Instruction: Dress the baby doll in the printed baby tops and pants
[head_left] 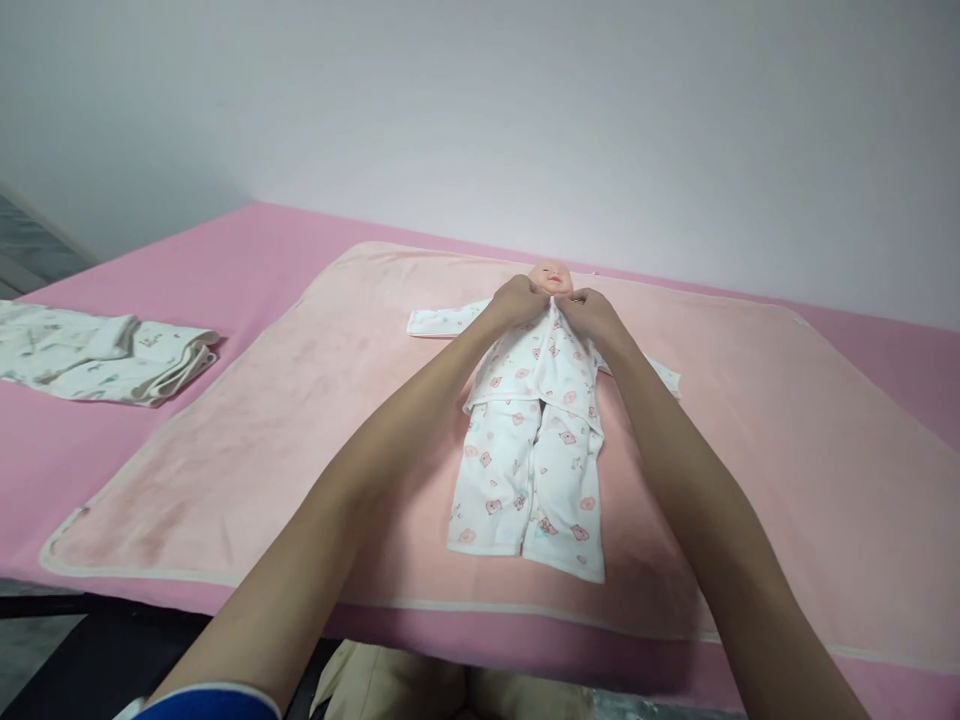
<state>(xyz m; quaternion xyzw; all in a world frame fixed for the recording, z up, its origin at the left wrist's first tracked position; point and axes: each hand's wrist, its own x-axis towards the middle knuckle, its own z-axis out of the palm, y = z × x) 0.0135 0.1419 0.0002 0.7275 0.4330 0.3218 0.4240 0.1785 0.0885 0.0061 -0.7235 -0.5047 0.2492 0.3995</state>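
A baby doll (pixel 553 277) lies on its back, its head toward the wall. It wears a white printed top (pixel 525 362) with both sleeves spread out sideways, and matching white trousers (pixel 495 480) with the legs toward me. At the doll's neck, my left hand (pixel 519 301) pinches the left side of the top's collar. Just across from it, my right hand (pixel 590 312) has its fingers closed on the right side of the collar. The two hands are a small gap apart, right below the doll's chin. My fingertips are partly hidden.
Under the doll is a pale pink blanket (pixel 285 430) with a light border, laid over a pink-covered table (pixel 217 245). A folded white printed cloth (pixel 112 350) lies at the left. The wall (pixel 525 120) stands behind the table's far edge.
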